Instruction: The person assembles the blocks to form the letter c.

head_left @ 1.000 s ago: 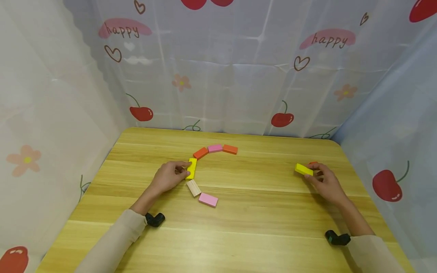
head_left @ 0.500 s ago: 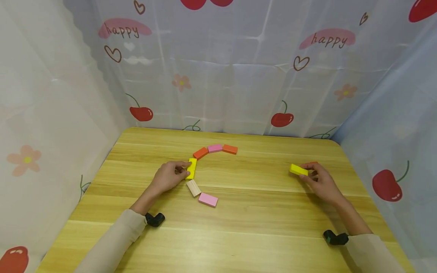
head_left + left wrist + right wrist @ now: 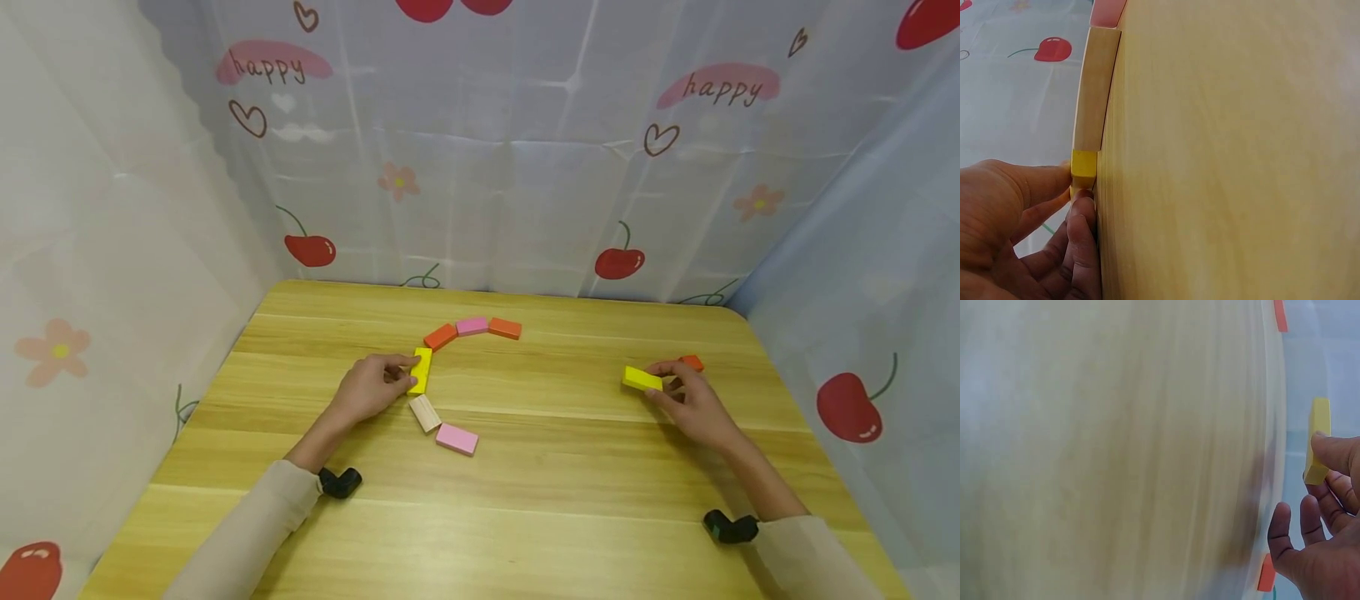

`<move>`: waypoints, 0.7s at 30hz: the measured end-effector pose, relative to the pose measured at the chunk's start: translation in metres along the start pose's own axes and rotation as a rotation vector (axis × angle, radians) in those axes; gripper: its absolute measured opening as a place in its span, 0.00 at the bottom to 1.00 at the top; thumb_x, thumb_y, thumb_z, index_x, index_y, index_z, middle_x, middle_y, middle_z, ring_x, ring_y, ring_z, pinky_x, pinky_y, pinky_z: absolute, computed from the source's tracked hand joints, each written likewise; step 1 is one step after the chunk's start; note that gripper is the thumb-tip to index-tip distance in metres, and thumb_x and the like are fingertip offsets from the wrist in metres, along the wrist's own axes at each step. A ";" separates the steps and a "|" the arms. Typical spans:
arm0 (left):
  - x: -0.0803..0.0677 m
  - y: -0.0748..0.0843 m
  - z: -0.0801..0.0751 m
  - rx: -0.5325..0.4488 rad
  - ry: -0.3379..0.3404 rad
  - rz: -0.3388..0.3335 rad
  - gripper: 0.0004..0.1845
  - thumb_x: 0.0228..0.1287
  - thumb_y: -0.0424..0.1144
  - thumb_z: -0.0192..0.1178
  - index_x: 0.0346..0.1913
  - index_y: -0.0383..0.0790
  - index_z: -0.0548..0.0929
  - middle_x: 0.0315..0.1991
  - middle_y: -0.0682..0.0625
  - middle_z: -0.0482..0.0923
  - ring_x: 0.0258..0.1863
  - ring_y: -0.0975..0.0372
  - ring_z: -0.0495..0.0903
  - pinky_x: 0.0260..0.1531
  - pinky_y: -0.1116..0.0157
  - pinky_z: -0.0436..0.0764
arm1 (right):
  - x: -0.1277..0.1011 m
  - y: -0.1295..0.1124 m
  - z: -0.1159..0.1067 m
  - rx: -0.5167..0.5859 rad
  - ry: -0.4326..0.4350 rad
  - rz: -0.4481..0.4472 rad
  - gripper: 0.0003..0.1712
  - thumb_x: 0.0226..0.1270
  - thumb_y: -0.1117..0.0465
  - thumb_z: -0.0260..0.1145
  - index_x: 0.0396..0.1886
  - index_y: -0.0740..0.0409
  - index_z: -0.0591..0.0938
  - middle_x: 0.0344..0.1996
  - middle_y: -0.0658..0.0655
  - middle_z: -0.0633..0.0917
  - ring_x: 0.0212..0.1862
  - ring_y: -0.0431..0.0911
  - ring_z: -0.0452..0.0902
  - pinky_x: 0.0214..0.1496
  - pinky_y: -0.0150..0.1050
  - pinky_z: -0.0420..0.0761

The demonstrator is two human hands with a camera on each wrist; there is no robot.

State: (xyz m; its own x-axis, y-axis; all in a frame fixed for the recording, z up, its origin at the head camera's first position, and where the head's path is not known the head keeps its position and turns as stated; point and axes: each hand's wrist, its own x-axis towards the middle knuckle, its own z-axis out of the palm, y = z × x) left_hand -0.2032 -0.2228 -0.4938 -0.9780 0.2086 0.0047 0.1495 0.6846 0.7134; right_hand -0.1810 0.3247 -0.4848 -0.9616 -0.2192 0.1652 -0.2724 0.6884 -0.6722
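Note:
On the wooden table (image 3: 570,475) several flat blocks lie in a curved row: orange (image 3: 505,328), pink (image 3: 472,326), orange (image 3: 441,337), yellow (image 3: 422,370), plain wood (image 3: 425,412), pink (image 3: 457,438). My left hand (image 3: 407,375) pinches the row's yellow block (image 3: 1083,165), thumb and fingers on its near end, beside the plain wood block (image 3: 1094,87). My right hand (image 3: 660,383) holds a second yellow block (image 3: 642,379) slightly above the table at the right. In the right wrist view this yellow block (image 3: 1318,434) sits under the fingertips (image 3: 1329,450). A small orange block (image 3: 692,362) lies just behind that hand.
Cherry-print cloth walls (image 3: 480,167) enclose the table on the left, back and right. Black wrist cameras sit at each sleeve (image 3: 341,482) (image 3: 727,527). Bare wood stretches between the block row and the right hand, and along the near side.
My right hand has carried its yellow block leftwards, uncovering the small orange block behind it. The left hand and the block row have not moved.

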 end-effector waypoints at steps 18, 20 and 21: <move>0.000 -0.003 0.002 0.011 0.013 0.011 0.21 0.74 0.45 0.71 0.67 0.49 0.88 0.39 0.52 0.90 0.35 0.61 0.81 0.29 0.65 0.73 | -0.003 -0.014 0.012 0.011 -0.028 -0.047 0.18 0.76 0.66 0.70 0.61 0.65 0.80 0.54 0.66 0.81 0.42 0.42 0.72 0.46 0.29 0.76; 0.000 -0.003 0.002 0.012 0.013 0.008 0.21 0.74 0.45 0.71 0.66 0.50 0.88 0.39 0.52 0.90 0.35 0.61 0.81 0.29 0.65 0.72 | -0.003 -0.015 0.014 0.012 -0.033 -0.060 0.18 0.75 0.67 0.71 0.61 0.65 0.81 0.54 0.66 0.81 0.42 0.43 0.72 0.45 0.30 0.76; 0.000 -0.004 0.002 0.013 0.013 0.007 0.21 0.74 0.45 0.71 0.66 0.50 0.88 0.39 0.52 0.90 0.35 0.61 0.81 0.29 0.66 0.72 | -0.003 -0.016 0.015 0.014 -0.039 -0.064 0.18 0.75 0.67 0.71 0.61 0.65 0.81 0.54 0.66 0.81 0.42 0.43 0.72 0.45 0.30 0.76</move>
State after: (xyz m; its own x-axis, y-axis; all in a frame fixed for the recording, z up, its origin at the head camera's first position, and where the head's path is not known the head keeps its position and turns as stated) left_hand -0.2032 -0.2241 -0.4976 -0.9787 0.2043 0.0193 0.1583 0.6919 0.7044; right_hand -0.1736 0.3040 -0.4856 -0.9403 -0.2893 0.1795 -0.3320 0.6625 -0.6715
